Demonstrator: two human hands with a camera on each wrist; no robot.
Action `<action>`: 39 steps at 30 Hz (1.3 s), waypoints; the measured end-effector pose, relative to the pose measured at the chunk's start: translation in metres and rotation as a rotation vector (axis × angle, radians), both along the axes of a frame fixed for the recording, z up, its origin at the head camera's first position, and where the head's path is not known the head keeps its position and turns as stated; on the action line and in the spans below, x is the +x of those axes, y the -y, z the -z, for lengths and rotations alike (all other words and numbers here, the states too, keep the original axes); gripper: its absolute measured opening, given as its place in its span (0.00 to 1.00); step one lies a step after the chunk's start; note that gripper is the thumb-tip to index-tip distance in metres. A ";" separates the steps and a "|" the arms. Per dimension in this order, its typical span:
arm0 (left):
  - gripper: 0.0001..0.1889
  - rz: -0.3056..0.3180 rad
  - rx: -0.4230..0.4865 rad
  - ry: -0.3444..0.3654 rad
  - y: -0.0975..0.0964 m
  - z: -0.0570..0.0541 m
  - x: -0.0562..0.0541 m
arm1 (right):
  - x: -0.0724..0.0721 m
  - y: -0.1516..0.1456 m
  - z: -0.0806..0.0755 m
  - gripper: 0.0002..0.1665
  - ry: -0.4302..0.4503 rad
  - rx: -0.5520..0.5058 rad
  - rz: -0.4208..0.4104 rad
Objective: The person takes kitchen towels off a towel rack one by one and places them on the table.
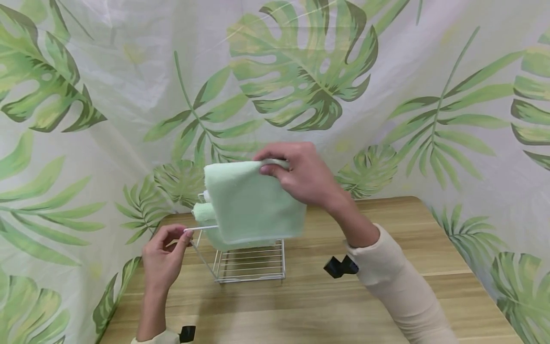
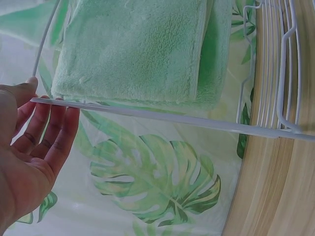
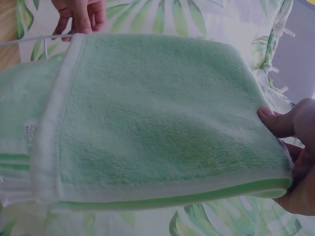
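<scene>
The right hand [image 1: 298, 177] pinches a pale green towel [image 1: 258, 205] by its top edge, above the wire rack [image 1: 253, 278]; the left hand [image 1: 163, 255] grips that rack's frame on the wooden table [image 1: 343, 306]!

Your left hand [image 1: 161, 258] is at an upper corner of the rack [image 1: 251, 277], with a bar running right from those fingertips and the bottom grid below them, to the right. Your right hand [image 1: 307, 179] is at the top edge of the front towel [image 1: 258, 205], which hangs below and left of those fingers. The back towel [image 1: 204, 212] is on the rack, behind the front one and right of your left fingers. Below both hands lies the table [image 1: 386, 286]; beyond them, the backdrop [image 1: 279, 71].
</scene>
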State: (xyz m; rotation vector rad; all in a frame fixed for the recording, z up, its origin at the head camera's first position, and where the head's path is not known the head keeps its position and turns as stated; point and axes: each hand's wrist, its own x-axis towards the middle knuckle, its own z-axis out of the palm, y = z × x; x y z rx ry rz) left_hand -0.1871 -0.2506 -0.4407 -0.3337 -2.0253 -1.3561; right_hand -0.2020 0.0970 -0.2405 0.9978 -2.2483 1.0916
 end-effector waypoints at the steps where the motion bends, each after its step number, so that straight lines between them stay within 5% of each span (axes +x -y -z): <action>1: 0.06 -0.001 -0.001 0.000 0.000 0.000 0.000 | 0.000 -0.004 0.001 0.08 0.005 -0.004 0.001; 14: 0.06 0.001 0.021 -0.001 0.000 0.001 0.001 | 0.010 -0.040 -0.005 0.09 0.028 -0.105 0.055; 19: 0.06 0.000 0.040 -0.015 0.000 0.001 0.000 | 0.014 -0.055 -0.008 0.09 0.039 -0.066 0.085; 35: 0.06 -0.004 0.003 0.019 0.000 0.000 0.003 | 0.029 -0.121 0.019 0.09 0.030 0.019 0.267; 39: 0.06 -0.005 0.007 0.004 0.000 0.000 0.003 | 0.031 -0.130 0.033 0.10 0.027 0.050 0.257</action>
